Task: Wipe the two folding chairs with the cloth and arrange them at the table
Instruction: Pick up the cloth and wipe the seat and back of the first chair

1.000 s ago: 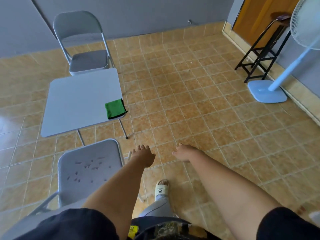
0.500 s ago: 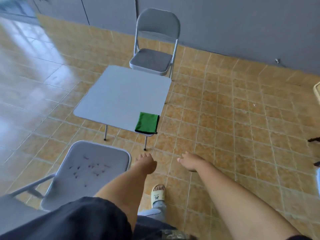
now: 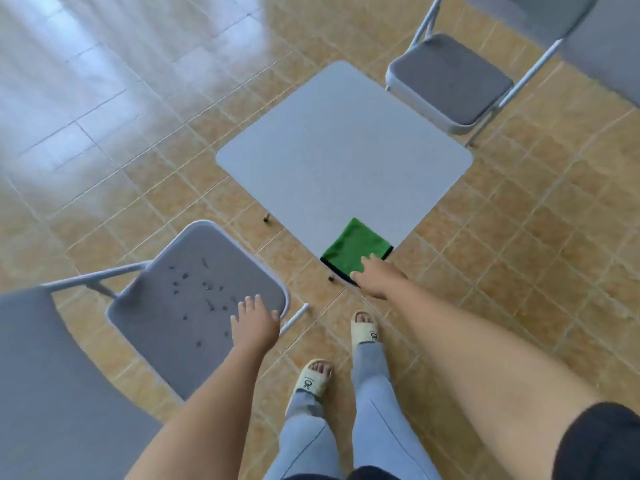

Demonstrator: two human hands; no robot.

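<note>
A folded green cloth [image 3: 353, 245] with a dark edge lies on the near corner of the small grey folding table [image 3: 343, 157]. My right hand [image 3: 375, 278] rests on the cloth's near edge, fingers spread, not closed around it. A grey folding chair [image 3: 180, 306] stands at the lower left, its seat dotted with dark crumbs. My left hand [image 3: 254, 323] hovers open over the near right part of that seat. The second grey folding chair [image 3: 450, 74] stands beyond the table at the upper right, its seat clean.
The floor is tan tile, with bright glare at the upper left. My two feet in pale slippers [image 3: 313, 377] stand just below the table's near corner. A grey wall [image 3: 609, 57] runs behind the far chair.
The view has dropped and swung left as I stepped closer. My right hand reached forward onto the cloth. My left hand moved over the near chair's seat.
</note>
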